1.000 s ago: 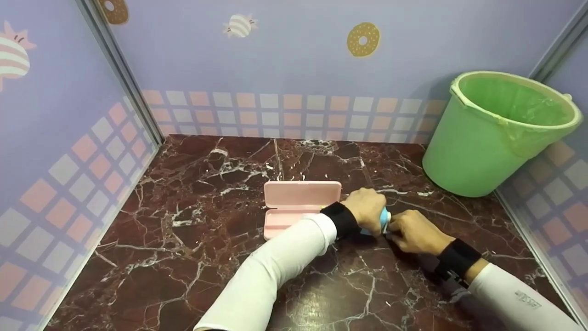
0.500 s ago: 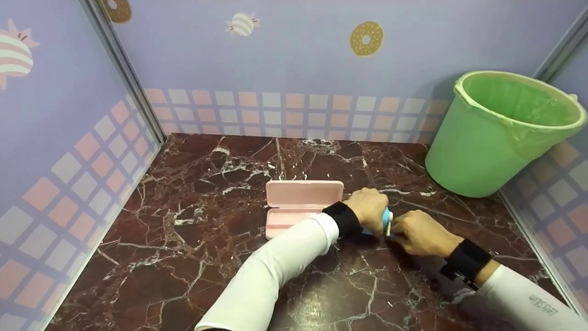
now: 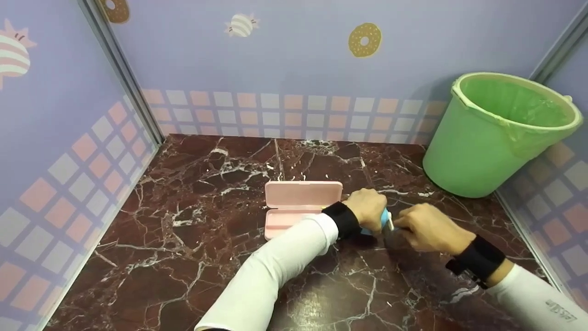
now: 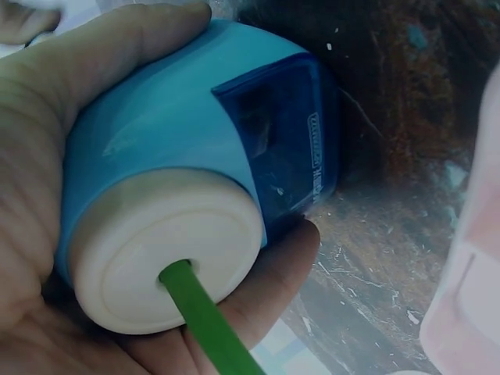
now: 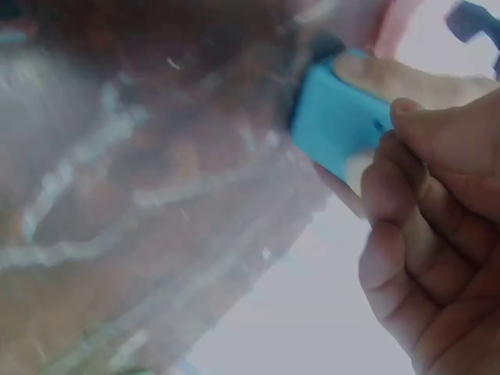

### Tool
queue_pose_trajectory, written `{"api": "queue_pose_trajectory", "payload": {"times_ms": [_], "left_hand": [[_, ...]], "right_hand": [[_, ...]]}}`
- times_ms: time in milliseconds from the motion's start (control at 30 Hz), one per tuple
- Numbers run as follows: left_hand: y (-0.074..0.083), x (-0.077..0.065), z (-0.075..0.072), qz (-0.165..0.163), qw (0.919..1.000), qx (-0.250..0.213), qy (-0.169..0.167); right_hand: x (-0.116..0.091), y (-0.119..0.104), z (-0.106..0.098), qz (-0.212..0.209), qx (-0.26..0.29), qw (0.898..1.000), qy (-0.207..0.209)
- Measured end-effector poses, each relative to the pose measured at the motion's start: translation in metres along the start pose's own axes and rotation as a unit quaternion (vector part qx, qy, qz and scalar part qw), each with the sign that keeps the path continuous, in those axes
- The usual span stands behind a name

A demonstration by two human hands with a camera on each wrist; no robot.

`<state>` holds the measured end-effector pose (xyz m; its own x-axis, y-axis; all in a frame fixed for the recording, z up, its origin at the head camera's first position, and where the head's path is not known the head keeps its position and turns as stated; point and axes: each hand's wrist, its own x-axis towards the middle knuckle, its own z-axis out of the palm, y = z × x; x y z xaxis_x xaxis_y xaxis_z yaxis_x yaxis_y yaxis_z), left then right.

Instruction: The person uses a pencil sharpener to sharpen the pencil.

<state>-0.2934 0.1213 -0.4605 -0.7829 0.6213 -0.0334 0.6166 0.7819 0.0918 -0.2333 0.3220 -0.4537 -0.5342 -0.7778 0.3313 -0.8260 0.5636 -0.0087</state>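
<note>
My left hand (image 3: 367, 208) grips a light-blue crank pencil sharpener (image 4: 148, 125), its fingers wrapped round the body. A green pencil (image 4: 209, 324) sticks out of the hole in the sharpener's cream round front. On its side is a dark-blue see-through shavings drawer (image 4: 285, 144). At the sharpener's other end, my right hand (image 3: 429, 227) pinches the crank handle between thumb and curled fingers. The handle's knob is hidden by those fingers in both the head and right wrist views; a pale crank arm (image 3: 391, 222) shows beside them.
A pink pencil case (image 3: 303, 194) lies with its lid up just left of the sharpener, partly behind the left forearm. Small white scraps dot the marbled table (image 3: 220, 276). At the back right stands a tall green bucket (image 3: 477, 151), near the patterned walls.
My right hand has shifted slightly right and up, and the crank arm has changed its angle. My left hand still holds the sharpener in the same place.
</note>
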Motion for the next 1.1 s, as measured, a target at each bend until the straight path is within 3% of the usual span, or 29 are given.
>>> {"api": "queue_pose_trajectory", "payload": {"times_ms": [333,600,867,1000,1100], "left_hand": [[0.0,0.002,0.0,-0.004,0.9998,0.005,-0.017],[0.0,0.002,0.002,-0.005,0.9998,0.007,-0.016],[0.002,0.003,0.0,0.014,0.9997,0.007,-0.02],[-0.001,0.003,-0.001,0.021,0.9994,0.017,-0.021],[-0.002,0.002,-0.001,0.024,0.9993,0.021,-0.02]], "right_hand": [[0.01,0.0,-0.018,0.015,-0.033,0.999,-0.022],[0.015,0.001,-0.027,0.107,0.009,0.993,-0.043],[0.021,0.014,-0.032,0.152,0.019,0.988,-0.03],[0.028,0.029,-0.02,0.166,0.021,0.986,-0.005],[0.031,0.043,0.004,0.162,0.051,0.985,-0.021]]}}
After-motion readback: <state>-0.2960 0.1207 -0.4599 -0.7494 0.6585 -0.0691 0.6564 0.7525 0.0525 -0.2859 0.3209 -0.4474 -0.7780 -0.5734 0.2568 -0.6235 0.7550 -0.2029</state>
